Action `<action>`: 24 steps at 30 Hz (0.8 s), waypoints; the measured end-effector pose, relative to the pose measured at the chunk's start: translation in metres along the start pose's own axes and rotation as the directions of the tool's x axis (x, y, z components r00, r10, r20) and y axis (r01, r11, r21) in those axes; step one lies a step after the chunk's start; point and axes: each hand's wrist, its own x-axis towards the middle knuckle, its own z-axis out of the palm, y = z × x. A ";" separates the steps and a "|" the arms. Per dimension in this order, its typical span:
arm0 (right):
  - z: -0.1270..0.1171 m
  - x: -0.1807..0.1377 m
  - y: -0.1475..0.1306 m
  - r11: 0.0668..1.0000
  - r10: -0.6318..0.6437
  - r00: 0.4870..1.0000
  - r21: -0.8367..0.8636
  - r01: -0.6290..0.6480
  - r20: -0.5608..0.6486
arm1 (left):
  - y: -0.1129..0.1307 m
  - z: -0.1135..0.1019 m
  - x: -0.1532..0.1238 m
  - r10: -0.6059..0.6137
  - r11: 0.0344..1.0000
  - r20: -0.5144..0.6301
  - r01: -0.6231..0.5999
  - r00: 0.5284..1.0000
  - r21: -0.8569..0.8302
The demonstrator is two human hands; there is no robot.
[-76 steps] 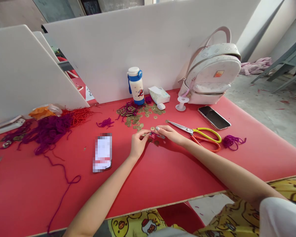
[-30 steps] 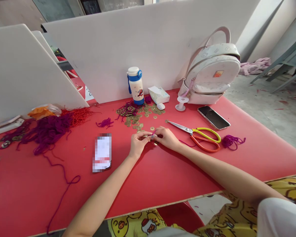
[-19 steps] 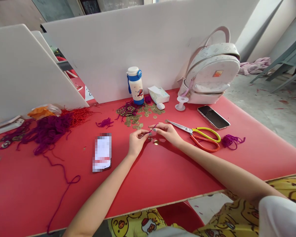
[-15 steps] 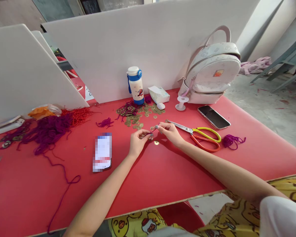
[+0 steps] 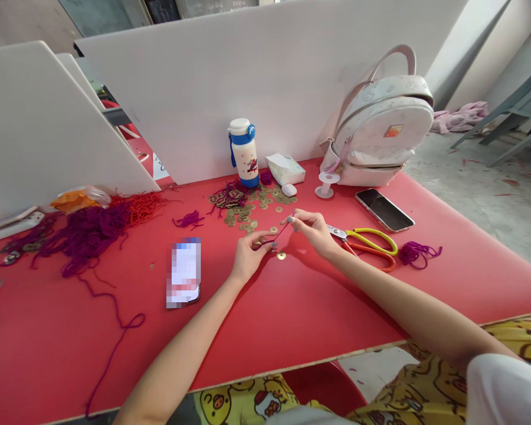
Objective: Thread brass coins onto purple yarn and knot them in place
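Note:
A short purple yarn strand [image 5: 281, 232] stretches taut between my two hands above the red table. My left hand [image 5: 249, 258] pinches its lower end, and whatever else may be between those fingertips is too small to tell. The upper end is pinched in my right hand [image 5: 312, 231], higher and to the right. Just below the strand, one round brass coin with a hole [image 5: 281, 255] lies on the table. More such coins [image 5: 234, 216] are spread beyond my hands, some with purple yarn on them. Scissors with yellow and orange handles [image 5: 371, 241] lie partly behind my right hand.
A lit phone [image 5: 183, 274] lies left of my hands, a dark phone [image 5: 384, 210] at right. Behind stand a bottle [image 5: 244, 153], a tissue pack [image 5: 286, 170], a white spool [image 5: 327, 185] and a backpack [image 5: 376, 130]. Purple yarn [image 5: 91, 233] heaps at left; a small bundle [image 5: 418, 252] lies right.
My right hand has moved up and to the right, drawing the strand out longer between my hands. It now covers the scissors' blades. My left hand stays nearly in place.

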 end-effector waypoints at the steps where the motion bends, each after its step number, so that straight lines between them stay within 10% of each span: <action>1: -0.001 0.000 0.000 1.000 -0.006 1.000 0.005 0.006 -0.003 | -0.001 0.000 0.000 -0.005 1.000 -0.001 0.005 1.000 0.002; 16: 0.009 -0.002 0.018 0.963 -0.148 0.922 -0.264 0.053 -0.357 | 0.002 -0.002 0.001 0.142 0.990 -0.171 -0.137 0.975 0.039; 24: 0.029 -0.022 0.011 0.815 -0.199 0.977 -0.540 0.208 0.076 | 0.000 -0.003 0.002 0.127 0.989 -0.208 -0.140 0.970 -0.046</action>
